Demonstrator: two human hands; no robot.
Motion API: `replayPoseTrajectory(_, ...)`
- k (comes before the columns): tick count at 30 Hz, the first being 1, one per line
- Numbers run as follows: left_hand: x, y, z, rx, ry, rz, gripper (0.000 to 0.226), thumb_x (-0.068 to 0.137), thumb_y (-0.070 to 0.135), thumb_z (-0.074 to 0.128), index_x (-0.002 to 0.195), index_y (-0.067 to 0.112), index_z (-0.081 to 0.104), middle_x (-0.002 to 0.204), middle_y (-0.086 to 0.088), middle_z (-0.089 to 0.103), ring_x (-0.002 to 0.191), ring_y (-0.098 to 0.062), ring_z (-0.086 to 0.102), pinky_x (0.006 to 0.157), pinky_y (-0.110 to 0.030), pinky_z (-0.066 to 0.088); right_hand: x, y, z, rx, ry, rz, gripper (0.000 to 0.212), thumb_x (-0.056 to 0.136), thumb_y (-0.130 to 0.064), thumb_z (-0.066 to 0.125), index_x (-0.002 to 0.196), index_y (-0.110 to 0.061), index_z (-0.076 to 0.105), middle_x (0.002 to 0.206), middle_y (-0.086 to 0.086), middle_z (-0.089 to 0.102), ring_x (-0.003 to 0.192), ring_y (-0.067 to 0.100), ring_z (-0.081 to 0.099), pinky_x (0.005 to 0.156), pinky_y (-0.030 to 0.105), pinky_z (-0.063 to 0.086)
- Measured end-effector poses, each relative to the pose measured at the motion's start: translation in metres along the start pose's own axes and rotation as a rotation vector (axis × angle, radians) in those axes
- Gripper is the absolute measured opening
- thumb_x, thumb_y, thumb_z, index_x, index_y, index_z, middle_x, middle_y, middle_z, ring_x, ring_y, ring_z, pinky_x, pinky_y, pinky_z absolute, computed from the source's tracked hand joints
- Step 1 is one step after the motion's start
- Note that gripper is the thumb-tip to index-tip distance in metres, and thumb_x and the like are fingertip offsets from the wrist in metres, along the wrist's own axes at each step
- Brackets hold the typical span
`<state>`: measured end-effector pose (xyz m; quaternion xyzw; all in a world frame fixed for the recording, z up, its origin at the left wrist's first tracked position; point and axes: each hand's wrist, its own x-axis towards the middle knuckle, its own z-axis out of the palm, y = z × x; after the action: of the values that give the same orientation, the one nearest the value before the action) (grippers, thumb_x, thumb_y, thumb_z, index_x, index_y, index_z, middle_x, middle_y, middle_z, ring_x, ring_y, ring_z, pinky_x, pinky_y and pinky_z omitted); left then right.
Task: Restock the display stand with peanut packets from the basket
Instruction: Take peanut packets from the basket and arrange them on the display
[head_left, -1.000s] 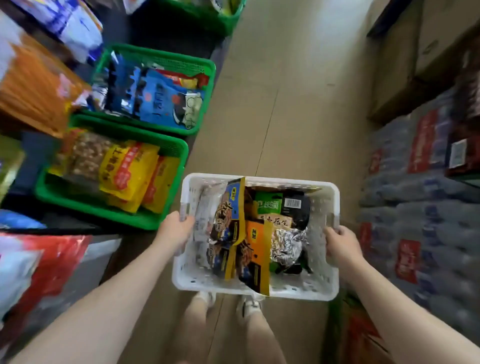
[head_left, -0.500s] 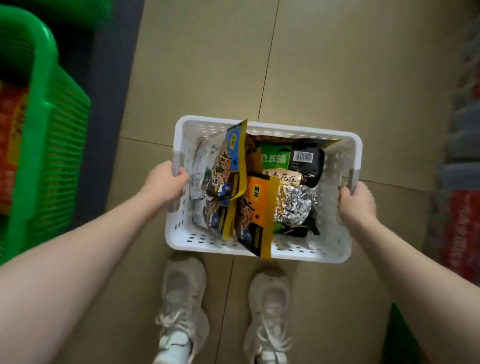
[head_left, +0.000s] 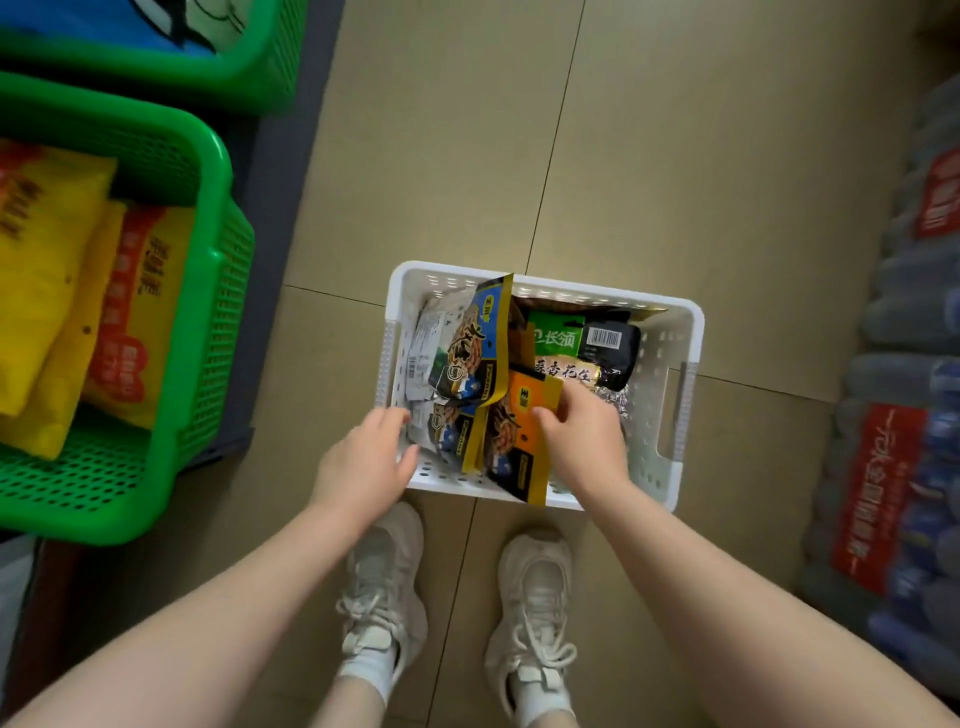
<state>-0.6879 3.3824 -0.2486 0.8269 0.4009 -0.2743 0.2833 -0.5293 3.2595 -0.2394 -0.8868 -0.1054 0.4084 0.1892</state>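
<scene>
Head view: the basket (head_left: 670, 332) sits on the floor, both hands inside. The right hand (head_left: 584, 441) pinches an orange packet (head_left: 524, 415); the left hand (head_left: 369, 462) spreads loose beside others. Next, lift it toward the green bin (head_left: 208, 291).

Both bare forearms reach forward and down from the near edge. The left hand (head_left: 366, 462) is spread, fingers relaxed and pointing far-right. The right hand (head_left: 584, 441) curls its fingers, thumb to the left, pinching.
</scene>
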Motion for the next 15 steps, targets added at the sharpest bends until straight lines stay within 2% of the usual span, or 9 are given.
replayPoseTrajectory(3,0.01,0.014,0.001,0.168,0.071,0.146,0.049,0.09,0.049,0.046,0.127,0.016,0.043,0.12,0.0,0.057,0.101,-0.023,0.061,0.067,-0.034,0.051,0.0,0.002,-0.016,0.155,0.123,0.003,0.021,0.092,-0.024,0.052,0.075,-0.013,0.047,0.068,0.001,0.052,0.062,0.017,0.049,0.06,0.035,0.043)
replayPoseTrajectory(4,0.015,0.021,0.001,0.199,0.111,0.188,0.054,0.088,0.054,0.046,0.127,0.015,0.044,0.118,-0.001,0.059,0.098,-0.022,0.063,0.062,-0.032,0.049,-0.001,0.002,-0.026,0.204,0.144,-0.01,0.02,0.093,-0.024,0.051,0.077,-0.012,0.048,0.069,0.001,0.053,0.062,0.016,0.048,0.059,0.035,0.043)
replayPoseTrajectory(7,0.031,0.044,0.002,0.286,0.176,0.253,0.056,0.086,0.06,0.044,0.115,0.012,0.048,0.1,-0.002,0.063,0.083,-0.021,0.064,0.048,-0.027,0.04,-0.005,0.004,-0.054,0.238,0.206,-0.056,0.019,0.095,-0.025,0.048,0.088,-0.007,0.052,0.083,0.012,0.063,0.077,0.03,0.059,0.071,0.046,0.051)
replayPoseTrajectory(10,0.045,0.061,0.004,0.362,0.162,0.261,0.037,0.093,0.047,0.043,0.102,0.012,0.051,0.093,-0.004,0.064,0.083,-0.024,0.063,0.054,-0.028,0.036,-0.005,0.004,-0.074,0.212,0.265,-0.108,0.017,0.096,-0.023,0.045,0.092,-0.007,0.05,0.083,0.008,0.063,0.083,0.032,0.061,0.074,0.047,0.052)
replayPoseTrajectory(12,0.048,0.065,0.005,0.394,0.134,0.269,0.025,0.097,0.031,0.038,0.099,0.011,0.054,0.095,-0.006,0.066,0.087,-0.027,0.063,0.058,-0.03,0.037,-0.006,0.002,-0.081,0.219,0.264,-0.15,0.016,0.096,-0.023,0.045,0.093,-0.008,0.049,0.085,0.013,0.064,0.084,0.036,0.062,0.076,0.051,0.053)
replayPoseTrajectory(15,0.036,0.056,-0.009,0.335,0.178,0.263,0.023,0.096,0.018,0.039,0.087,0.01,0.058,0.083,-0.006,0.067,0.076,-0.029,0.064,0.054,-0.029,0.039,-0.019,-0.008,-0.09,0.237,0.222,-0.227,0.011,0.096,-0.022,0.045,0.094,-0.012,0.05,0.09,0.019,0.065,0.083,0.04,0.061,0.076,0.057,0.052)
